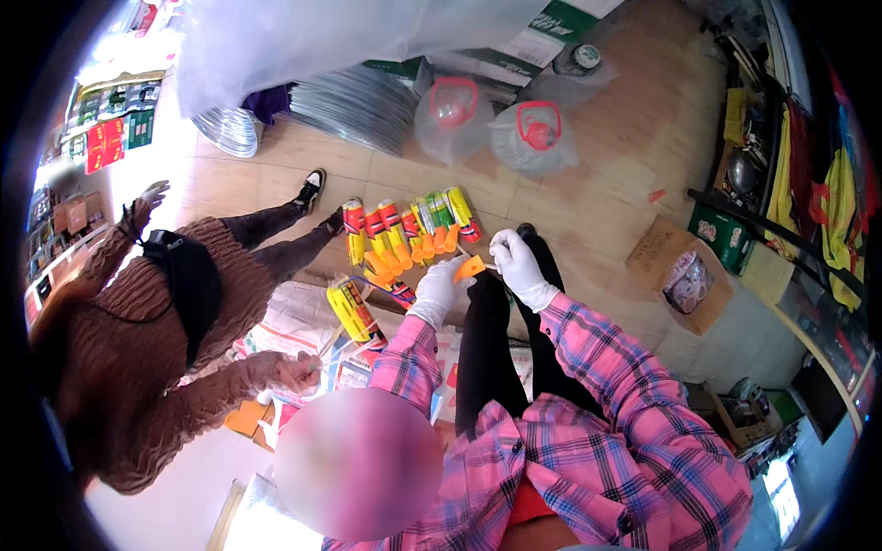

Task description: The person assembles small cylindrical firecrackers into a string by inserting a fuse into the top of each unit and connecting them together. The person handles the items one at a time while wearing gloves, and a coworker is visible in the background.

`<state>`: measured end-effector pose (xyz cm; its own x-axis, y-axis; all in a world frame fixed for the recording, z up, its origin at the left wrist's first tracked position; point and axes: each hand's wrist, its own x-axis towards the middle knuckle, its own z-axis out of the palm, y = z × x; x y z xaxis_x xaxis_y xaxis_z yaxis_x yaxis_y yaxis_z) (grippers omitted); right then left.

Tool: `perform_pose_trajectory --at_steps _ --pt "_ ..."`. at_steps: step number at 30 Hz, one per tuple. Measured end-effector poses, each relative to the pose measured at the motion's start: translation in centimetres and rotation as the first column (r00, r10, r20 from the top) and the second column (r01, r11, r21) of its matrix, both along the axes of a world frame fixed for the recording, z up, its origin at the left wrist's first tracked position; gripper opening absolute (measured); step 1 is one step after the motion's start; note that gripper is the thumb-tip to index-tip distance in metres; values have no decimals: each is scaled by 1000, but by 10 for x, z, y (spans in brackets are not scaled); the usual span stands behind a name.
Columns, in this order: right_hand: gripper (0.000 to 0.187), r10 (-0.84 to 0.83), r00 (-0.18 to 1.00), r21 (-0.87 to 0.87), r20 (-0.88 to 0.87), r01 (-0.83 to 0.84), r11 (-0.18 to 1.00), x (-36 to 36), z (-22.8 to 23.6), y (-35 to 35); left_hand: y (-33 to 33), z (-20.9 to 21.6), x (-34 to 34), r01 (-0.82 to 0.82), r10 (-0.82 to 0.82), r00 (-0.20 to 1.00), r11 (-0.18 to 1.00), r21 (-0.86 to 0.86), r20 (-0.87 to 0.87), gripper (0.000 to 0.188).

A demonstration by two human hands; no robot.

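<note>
Gripping the orange piece (471,267) in my left hand (436,292). Right hand (524,268) curled just off its far end; can't tell if it grips anything. Piece sits between hands, nearer left, long axis tilting up toward the right. Yellow-red tubes (395,230) crowd my left hand's forward-left side. More room over floor (588,207) ahead-right; open carton (654,260) bounds it well apart.

Row of tubes (395,234): centre, beyond left hand (439,292). Tube bundle (352,310): left of that hand. Small piece (469,268): between left hand and right hand (521,268). Co-worker (220,303): left. Two handled containers (537,140): far centre, right of coiled bundle (358,110). Carton (648,255): right, packet (687,283) inside.
</note>
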<state>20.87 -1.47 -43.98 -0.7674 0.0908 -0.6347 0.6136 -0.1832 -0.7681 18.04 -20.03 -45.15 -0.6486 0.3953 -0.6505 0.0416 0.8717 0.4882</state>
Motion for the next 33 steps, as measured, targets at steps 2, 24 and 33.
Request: perform_pose_trajectory --at_steps 2,24,33 --pt "7 -52 998 -62 28 54 997 1 -23 -8 -6 -24 8 -67 68 997 997 45 -21 58" --pt "18 566 818 292 -102 -519 803 -14 -120 -53 -70 -92 35 -275 279 960 918 285 26 60" --pt "29 604 790 273 -106 -561 782 -19 -97 -59 -79 -94 31 -288 291 955 877 384 51 64"
